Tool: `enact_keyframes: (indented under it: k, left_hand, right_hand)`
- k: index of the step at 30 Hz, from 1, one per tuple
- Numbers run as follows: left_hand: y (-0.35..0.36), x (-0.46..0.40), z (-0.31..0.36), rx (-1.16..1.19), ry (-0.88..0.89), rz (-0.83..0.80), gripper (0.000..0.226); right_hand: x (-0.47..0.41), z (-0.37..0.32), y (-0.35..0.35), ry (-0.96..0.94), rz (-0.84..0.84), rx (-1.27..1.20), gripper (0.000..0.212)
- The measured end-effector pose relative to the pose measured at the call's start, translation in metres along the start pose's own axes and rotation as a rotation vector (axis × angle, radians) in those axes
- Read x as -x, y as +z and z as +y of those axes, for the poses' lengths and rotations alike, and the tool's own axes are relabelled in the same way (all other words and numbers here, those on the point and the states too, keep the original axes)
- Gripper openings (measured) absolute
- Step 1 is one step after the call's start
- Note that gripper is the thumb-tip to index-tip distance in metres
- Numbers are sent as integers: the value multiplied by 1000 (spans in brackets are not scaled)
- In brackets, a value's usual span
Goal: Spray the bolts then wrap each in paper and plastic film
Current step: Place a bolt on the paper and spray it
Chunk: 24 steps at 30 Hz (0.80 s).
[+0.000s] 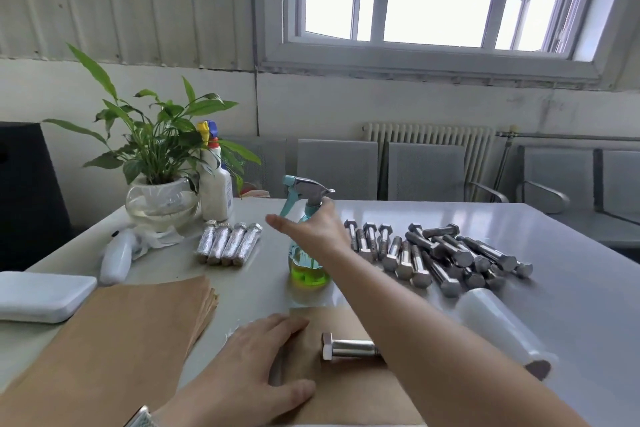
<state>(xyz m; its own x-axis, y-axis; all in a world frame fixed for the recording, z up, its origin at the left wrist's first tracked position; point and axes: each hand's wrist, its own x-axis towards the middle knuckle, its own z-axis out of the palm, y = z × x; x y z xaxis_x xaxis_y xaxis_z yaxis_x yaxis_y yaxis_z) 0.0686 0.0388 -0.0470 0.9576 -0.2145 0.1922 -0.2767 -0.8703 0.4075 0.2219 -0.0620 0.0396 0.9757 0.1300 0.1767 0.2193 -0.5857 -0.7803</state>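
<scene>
Silver wrapped bundles, four of them, lay done left of centre, so the job had barely started. A big heap of bare steel hex bolts waited at right. One steel bolt sat on a brown paper sheet, lower centre, pinned by the flat, spread-fingered left hand. The right hand was at the teal spray bottle of green liquid, fingers straight, not closed on it. The clear film roll sat unused, lower right.
</scene>
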Motion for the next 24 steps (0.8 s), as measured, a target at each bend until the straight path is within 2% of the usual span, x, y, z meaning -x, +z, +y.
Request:
enact_keyframes:
  k: [4,9,11,14,16,21,24]
  left_hand:
    - [2,-1,-2,-29,3,1,80]
    - [2,-1,-2,-38,17,23,80]
    - [1,0,-1,-44,18,25,80]
    - [2,-1,-1,-47,18,23,80]
    - [2,0,-1,-55,13,16,80]
    - [2,2,1,-52,14,8,76]
    - [2,2,2,-52,3,8,75]
  right_hand:
    - [-5,-9,17,40,161,-54,82]
    - [7,-13,-5,-108,145,-94,69]
    - [18,-19,-32,-249,178,111,68]
    - [43,-17,-79,-480,321,534,70]
    - [64,-7,-107,-551,326,722,69]
    - [114,39,-148,-526,204,1161,61]
    - [126,55,-157,-478,172,1300,59]
